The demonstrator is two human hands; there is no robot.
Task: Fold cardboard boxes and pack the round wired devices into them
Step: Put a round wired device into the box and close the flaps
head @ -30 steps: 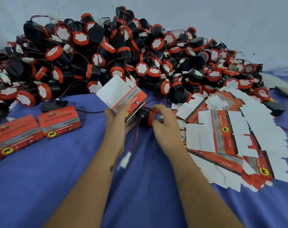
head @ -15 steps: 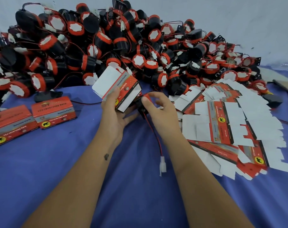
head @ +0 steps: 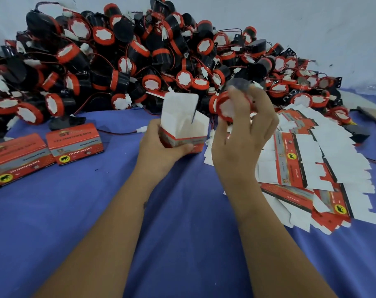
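Since 0.5 s ago, the right hand (head: 243,134) has lifted the round device (head: 225,108) clear and tipped its white face outward, fingers curled round it. Left hand (head: 163,151) grips the box (head: 182,127) upright, flap raised, near the desk's middle. Its trailing wire could snag the flap. Red rim, black body, blurred.

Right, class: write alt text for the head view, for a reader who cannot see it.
A left hand holds an open box upright while the right hand grips a round device beside it. Behind lies a pile of devices; flat boxes lie right, closed boxes left.
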